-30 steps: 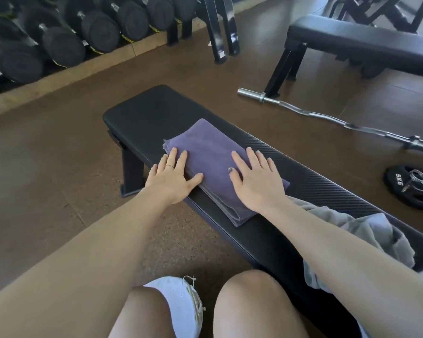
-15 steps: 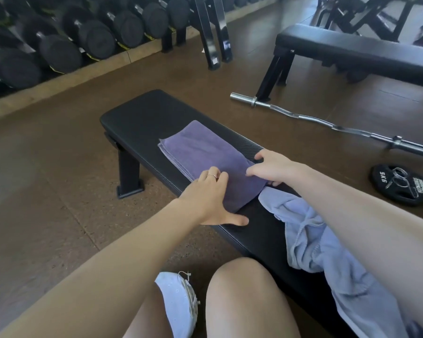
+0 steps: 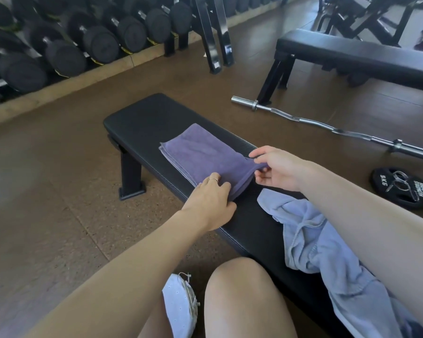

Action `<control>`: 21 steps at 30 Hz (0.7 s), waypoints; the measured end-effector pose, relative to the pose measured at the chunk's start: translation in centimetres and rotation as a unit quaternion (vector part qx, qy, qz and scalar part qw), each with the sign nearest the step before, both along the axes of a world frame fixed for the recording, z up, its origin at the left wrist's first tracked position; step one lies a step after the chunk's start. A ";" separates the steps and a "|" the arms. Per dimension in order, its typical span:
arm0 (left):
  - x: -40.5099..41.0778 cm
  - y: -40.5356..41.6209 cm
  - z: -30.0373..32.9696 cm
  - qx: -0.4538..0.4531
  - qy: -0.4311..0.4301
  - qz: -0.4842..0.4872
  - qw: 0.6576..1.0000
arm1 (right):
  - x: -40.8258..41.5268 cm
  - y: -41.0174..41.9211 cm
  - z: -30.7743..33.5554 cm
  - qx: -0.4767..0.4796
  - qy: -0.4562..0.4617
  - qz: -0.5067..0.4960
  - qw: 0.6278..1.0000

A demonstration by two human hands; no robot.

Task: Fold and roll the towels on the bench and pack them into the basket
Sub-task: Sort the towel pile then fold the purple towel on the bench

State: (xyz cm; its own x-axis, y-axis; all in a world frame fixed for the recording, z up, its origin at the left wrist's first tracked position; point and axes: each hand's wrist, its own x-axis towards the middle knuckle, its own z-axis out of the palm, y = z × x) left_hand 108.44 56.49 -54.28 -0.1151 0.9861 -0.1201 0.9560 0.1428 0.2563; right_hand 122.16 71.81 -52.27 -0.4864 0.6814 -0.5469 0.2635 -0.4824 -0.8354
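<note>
Step in hand, by judgement: start of the roll. Purple towel [image 3: 200, 157] lies folded into a long strip on the black bench [image 3: 142, 118], running along it toward the person.

Right hand [image 3: 276, 169]: thumb and fingers pinch the near end of the strip, lifting that corner a bit off the bench. Left hand [image 3: 209, 203]: sits at the near left edge of the strip, fingertips on the cloth, fingers bent; ring on one finger. Whether it grips the edge or just presses it — cannot tell, knuckles hide the tips.

Second towel, pale blue [image 3: 327, 252], lies crumpled & unfolded on the bench just beside the purple one, partly under the right forearm. Not yet started. Basket: not in view.

Progress, est.: early. One towel folded, none rolled, none packed.

Next move calls for: both hands to turn the lifted end over onto itself, keep the first turn tight & square to the strip's long edges, then roll away toward the far end. Soft terry will likely slacken if the core is loose. Blue towel close by could get caught in the roll.

Writing: weight plate [image 3: 401, 186] on floor at right reads "5KG"; other white lettering on it too small to read. EZ curl bar [image 3: 327, 125] on floor beyond the bench, no marking legible. Dumbbell rack [image 3: 83, 45] at back, no labels readable.
</note>
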 end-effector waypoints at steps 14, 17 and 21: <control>-6.6 1.0 0.6 0.046 -0.322 0.206 0.923 | -3.0 2.2 0.6 0.285 -0.140 0.106 0.942; -7.4 1.3 0.1 0.058 -0.338 0.237 0.909 | -4.9 2.8 0.1 0.348 -0.188 0.116 0.911; -7.2 1.1 -0.5 0.024 -0.324 0.220 0.920 | -5.7 2.9 -1.6 0.290 -0.235 0.102 0.922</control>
